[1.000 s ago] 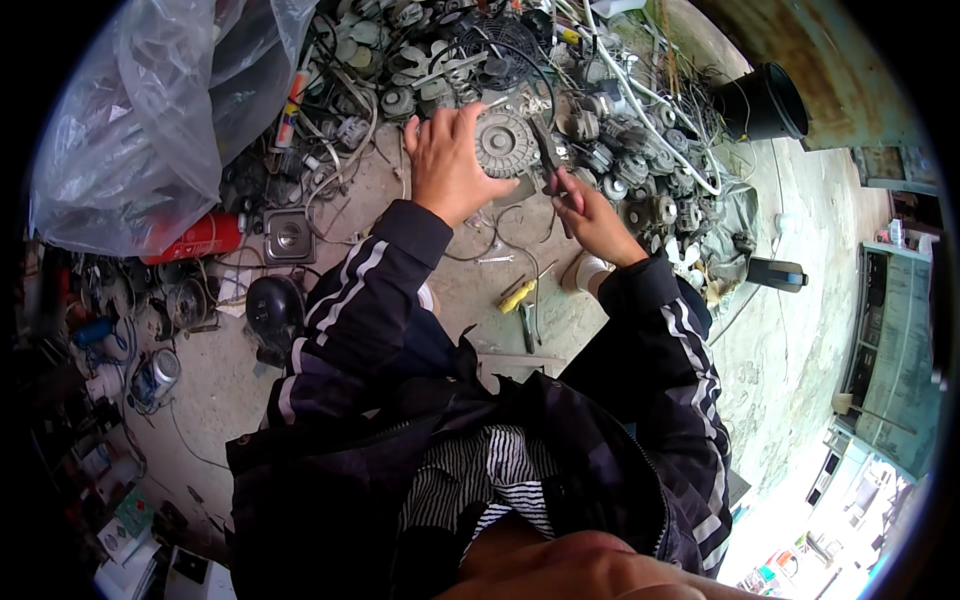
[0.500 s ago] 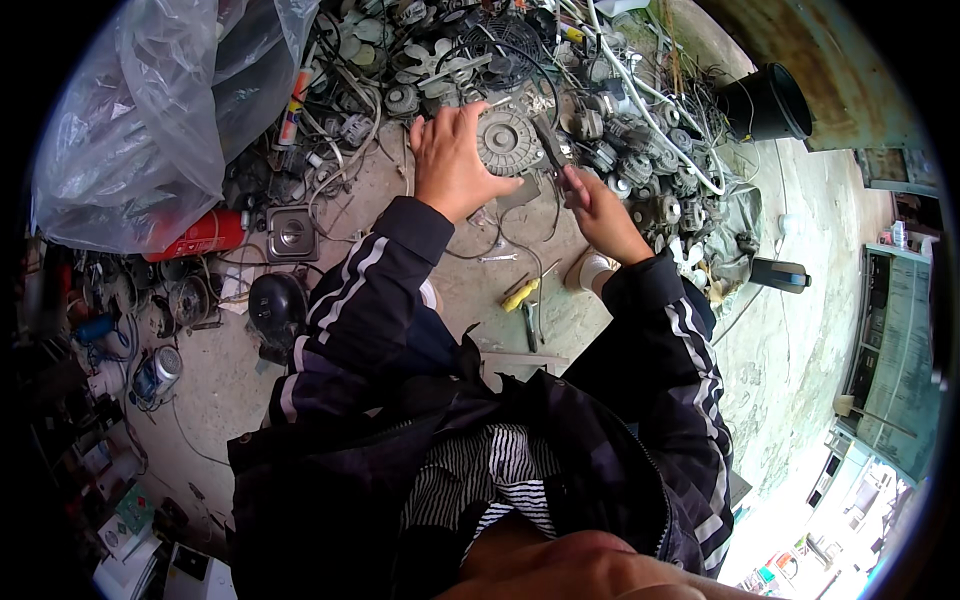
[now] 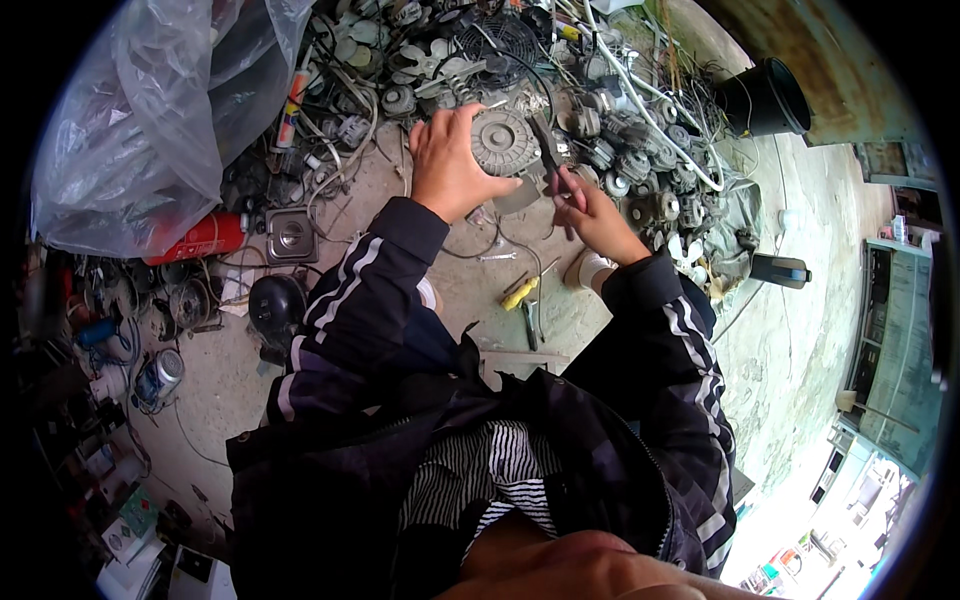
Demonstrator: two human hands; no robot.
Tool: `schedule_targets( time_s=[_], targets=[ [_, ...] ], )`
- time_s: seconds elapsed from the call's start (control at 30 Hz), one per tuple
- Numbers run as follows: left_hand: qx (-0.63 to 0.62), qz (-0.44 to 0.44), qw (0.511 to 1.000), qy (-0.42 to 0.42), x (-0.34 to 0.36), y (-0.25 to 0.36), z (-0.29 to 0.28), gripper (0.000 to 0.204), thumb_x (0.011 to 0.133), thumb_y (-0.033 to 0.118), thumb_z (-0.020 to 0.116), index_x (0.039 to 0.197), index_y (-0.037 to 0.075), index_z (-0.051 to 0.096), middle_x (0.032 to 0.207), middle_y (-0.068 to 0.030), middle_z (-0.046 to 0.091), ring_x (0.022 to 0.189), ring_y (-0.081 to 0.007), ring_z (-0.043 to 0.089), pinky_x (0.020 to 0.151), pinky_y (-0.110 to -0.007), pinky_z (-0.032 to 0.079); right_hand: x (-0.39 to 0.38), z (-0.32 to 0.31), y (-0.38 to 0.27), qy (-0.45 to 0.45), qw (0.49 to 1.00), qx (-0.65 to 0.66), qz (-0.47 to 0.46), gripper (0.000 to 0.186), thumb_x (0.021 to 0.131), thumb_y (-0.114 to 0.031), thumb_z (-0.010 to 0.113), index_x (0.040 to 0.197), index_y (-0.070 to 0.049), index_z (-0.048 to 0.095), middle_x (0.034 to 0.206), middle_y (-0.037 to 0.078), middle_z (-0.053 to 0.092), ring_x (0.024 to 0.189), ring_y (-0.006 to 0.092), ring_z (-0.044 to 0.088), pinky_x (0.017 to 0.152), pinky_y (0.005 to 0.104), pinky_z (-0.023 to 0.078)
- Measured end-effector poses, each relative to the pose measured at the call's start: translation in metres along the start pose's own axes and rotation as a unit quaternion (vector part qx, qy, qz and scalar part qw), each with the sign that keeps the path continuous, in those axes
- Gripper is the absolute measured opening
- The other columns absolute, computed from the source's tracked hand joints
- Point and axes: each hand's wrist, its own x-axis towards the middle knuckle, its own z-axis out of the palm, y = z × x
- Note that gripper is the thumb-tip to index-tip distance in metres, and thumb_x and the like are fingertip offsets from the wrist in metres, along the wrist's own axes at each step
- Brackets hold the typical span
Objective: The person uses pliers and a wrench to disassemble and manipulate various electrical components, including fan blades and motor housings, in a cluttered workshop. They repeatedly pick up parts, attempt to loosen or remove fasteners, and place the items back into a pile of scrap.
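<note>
Near the top centre, my left hand (image 3: 447, 163) grips a round, ribbed grey metal part (image 3: 505, 143) by its left side, thumb along the lower edge and fingertips at the top. A flat grey plate (image 3: 517, 196) shows beneath it. My right hand (image 3: 590, 210) is closed on a dark hand tool (image 3: 548, 147), perhaps pliers, whose head lies against the right side of the round part. Below the hands on the floor are a wrench (image 3: 497, 256), a yellow-handled screwdriver (image 3: 520, 293) and another metal tool (image 3: 532, 323).
Piles of motors (image 3: 635, 165), fan parts (image 3: 430, 65) and cables ring the top. Plastic sheeting (image 3: 140, 110), a red cylinder (image 3: 195, 237), a steel container (image 3: 291, 236) and a black helmet-like object (image 3: 275, 305) are left; a black bucket (image 3: 765, 98) and dark case (image 3: 780, 270) right.
My right hand and the tool have shifted slightly left since half a second ago, staying at the round part's right edge. My left hand has moved only very slightly.
</note>
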Motion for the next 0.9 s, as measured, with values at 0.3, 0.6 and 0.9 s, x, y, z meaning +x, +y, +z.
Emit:
schedule_targets(
  time_s=[0.3,0.6,0.9],
  targets=[
    [0.015,-0.004,1.0,-0.003,-0.001,0.001,0.001,0.093,0.049,0.038,0.087,0.127,0.012,0.045,0.112,-0.0118,0.052,0.112,-0.03,0.048,0.104,-0.045,0.026,0.0,-0.008,0.0,-0.081,0.994,0.069,-0.019,0.03,0.096,-0.005,0.05,0.125,0.0,0.044,0.111,0.007,0.054,0.1,0.015,0.063,0.074,0.0275,0.051],
    [0.019,0.012,1.0,-0.008,-0.003,-0.001,0.004,0.096,0.047,0.038,0.087,0.128,0.012,0.043,0.11,-0.0105,0.051,0.111,-0.0261,0.047,0.105,-0.048,0.023,0.0,-0.004,0.008,0.017,0.992,-0.091,-0.087,0.041,0.09,-0.005,0.057,0.129,0.001,0.046,0.11,0.014,0.063,0.101,0.0252,0.062,0.088,0.033,0.047],
    [0.006,0.032,0.999,0.004,-0.001,0.001,0.003,0.093,0.048,0.037,0.087,0.128,0.014,0.044,0.11,-0.009,0.049,0.112,-0.027,0.046,0.106,-0.051,0.021,0.001,0.002,0.009,0.076,0.98,-0.156,-0.097,0.044,0.088,-0.01,0.059,0.128,0.001,0.047,0.109,0.017,0.064,0.103,0.0313,0.061,0.089,0.0349,0.046]
  ],
)
